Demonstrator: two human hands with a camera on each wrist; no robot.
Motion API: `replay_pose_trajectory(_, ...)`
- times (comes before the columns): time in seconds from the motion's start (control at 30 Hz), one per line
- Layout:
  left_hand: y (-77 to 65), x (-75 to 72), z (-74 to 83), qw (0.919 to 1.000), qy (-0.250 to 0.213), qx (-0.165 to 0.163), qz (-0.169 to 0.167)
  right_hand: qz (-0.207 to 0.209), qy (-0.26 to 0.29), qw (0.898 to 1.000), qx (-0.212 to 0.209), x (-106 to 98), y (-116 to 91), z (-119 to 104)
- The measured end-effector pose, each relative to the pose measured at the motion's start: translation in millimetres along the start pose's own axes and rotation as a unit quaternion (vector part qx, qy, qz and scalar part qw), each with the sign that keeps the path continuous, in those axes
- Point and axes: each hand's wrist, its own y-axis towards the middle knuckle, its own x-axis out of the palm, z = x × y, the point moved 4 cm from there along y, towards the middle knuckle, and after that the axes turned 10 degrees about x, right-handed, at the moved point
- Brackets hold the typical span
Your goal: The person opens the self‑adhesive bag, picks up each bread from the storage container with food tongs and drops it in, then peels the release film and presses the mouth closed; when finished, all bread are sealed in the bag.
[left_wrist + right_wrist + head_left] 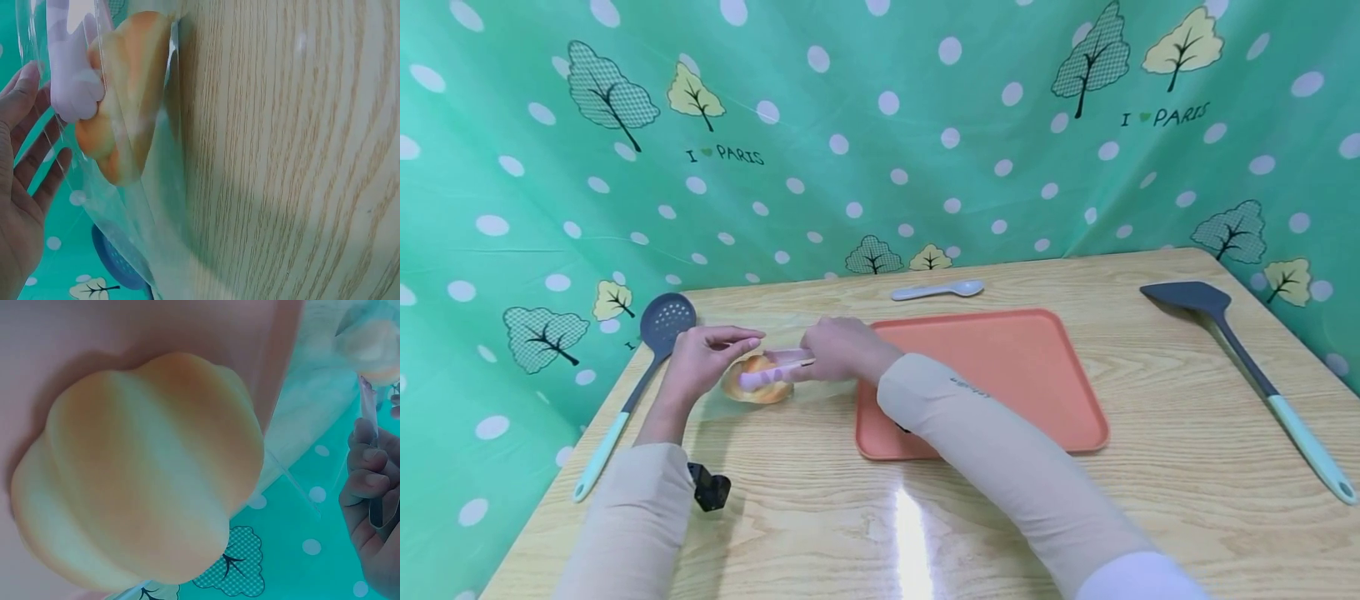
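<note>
My right hand [842,348] grips lilac tongs [788,367], whose paw-shaped tip [78,94] lies against a golden, lobed bread roll [134,75]. This roll is inside a clear plastic bag [128,215], at the left of the table. With thumb and fingertips brought together, my left hand [703,358] pinches the upper edge of the bag beside the roll. A second bread roll [137,469] fills much of the right wrist view, on the pink tray [977,367]; in the head view my right forearm hides it.
At the left edge lies a dark slotted skimmer [662,329] with a mint handle. A pale spoon [938,290] lies behind the tray. On the right rests a dark turner [1195,298]. A green patterned cloth [880,133] hangs behind the table.
</note>
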Motion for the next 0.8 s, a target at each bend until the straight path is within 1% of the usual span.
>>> replay_pose_trajectory(0.27,0.5,1.0,-1.2,1.0000,0.003,0.003,0.000,0.017,-0.014,0.999,-0.033,2.8,-0.6,-4.4)
replay_pose_trajectory(0.4,0.4,0.3,-2.2,1.0000,0.005,0.005,-0.006,0.027,-0.024,0.998,-0.047,1.5,-3.4,-7.2)
replay_pose_trajectory(0.57,-0.2,-1.1,-3.0,0.9998,0.013,0.008,-0.016,0.041,-0.048,0.997,-0.041,-1.5,-6.5,-2.6)
replay_pose_trajectory(0.8,-0.8,-4.4,-1.8,0.9993,0.015,0.003,-0.035,0.045,-0.046,0.998,-0.026,-9.3,-14.3,13.9)
